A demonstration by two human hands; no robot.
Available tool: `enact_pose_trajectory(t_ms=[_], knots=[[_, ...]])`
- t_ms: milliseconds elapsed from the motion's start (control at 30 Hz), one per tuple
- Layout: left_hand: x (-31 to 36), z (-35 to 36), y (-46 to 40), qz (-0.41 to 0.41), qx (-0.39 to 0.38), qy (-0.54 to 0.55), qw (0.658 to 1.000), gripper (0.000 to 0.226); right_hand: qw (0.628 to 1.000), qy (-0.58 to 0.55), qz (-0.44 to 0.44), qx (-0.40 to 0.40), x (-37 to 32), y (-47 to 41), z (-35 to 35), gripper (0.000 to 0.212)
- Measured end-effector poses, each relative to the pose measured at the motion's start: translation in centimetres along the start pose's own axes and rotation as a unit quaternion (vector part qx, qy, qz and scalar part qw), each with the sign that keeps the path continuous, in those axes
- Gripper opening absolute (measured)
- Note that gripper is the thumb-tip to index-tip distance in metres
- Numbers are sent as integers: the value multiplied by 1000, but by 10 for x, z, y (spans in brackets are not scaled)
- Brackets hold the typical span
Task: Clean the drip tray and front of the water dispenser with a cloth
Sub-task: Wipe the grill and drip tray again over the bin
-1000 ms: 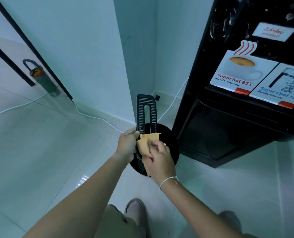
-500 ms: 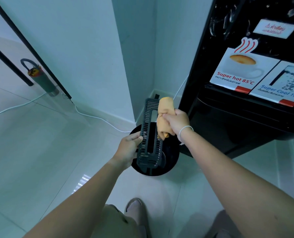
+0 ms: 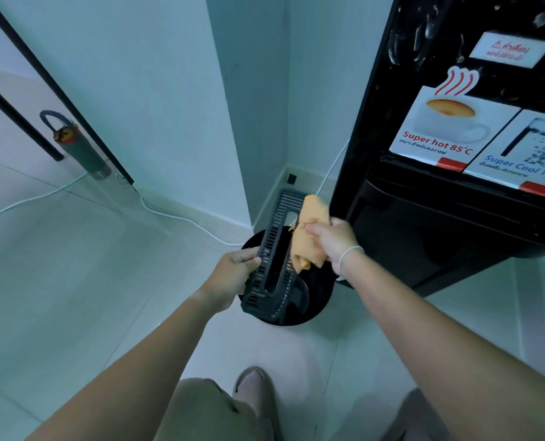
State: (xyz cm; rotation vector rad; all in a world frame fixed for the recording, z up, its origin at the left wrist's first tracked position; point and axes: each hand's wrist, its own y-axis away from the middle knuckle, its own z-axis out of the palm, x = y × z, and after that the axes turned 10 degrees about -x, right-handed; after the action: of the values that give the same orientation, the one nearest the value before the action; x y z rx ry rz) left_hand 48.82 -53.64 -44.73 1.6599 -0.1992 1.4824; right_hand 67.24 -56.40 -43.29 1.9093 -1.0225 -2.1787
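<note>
Over the black bin (image 3: 309,313) on the floor, beside the water dispenser (image 3: 456,218), we hold the slotted drip tray grille (image 3: 269,265) in the air. Our left hand (image 3: 233,275) grips its left edge near the lower end, fingers curled round the rim. Our right hand (image 3: 331,241) is clenched on a bunched orange cloth (image 3: 308,230), which presses against the grille's right edge, toward its far end.

The step in hand looks like wiping the grille. To do it well, we judge it best to keep the left grip firm so the grille does not twist under the cloth, and to draw the cloth along the slats rather than across them, so the fabric does not snag in the slots. Staying above the bin lets any drips and grit fall inside. The underside and the long central opening will likely want a pass too.

The grille's long axis runs away from us, from lower left to upper right, tipped so the far end sits higher, near the wall corner. Its near end hangs over the bin. The dispenser's recess, where the tray belongs, stands dark and vacant to the right.
</note>
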Motion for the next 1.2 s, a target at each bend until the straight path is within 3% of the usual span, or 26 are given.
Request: enact_pose_trajectory(t_ms=[33,133,267,333,433,533,667,900,1100,1200], knots=[[-1,-1,1,-7,-7,-18,1000,39,1000,17,-10,8,-6,-5,-7,7],[-3,-3,2,-18,-13,-71,997,40,984,169,-43,35,-16,-17,-21,18],[-1,6,-3,-14,-4,-108,994,37,867,471,-150,65,-2,-14,-17,23],[1,11,-8,-9,0,-136,991,35,816,546,-177,58,12,-8,-11,26],[1,10,-13,-3,6,-175,985,32,770,607,-195,12,37,7,4,29],[-2,5,-11,-5,-5,-196,981,32,779,599,-187,3,38,8,3,34],[-7,-2,-7,-2,-22,-206,978,35,847,512,-124,69,12,-5,-8,29],[-1,-1,-15,-1,-12,-276,961,23,786,578,-220,-7,31,14,21,41],[-3,-3,-4,10,-33,-259,965,34,790,603,-102,34,3,-10,-5,23],[0,-1,-4,11,-29,-252,967,33,801,589,-101,39,-3,-12,-5,25]])
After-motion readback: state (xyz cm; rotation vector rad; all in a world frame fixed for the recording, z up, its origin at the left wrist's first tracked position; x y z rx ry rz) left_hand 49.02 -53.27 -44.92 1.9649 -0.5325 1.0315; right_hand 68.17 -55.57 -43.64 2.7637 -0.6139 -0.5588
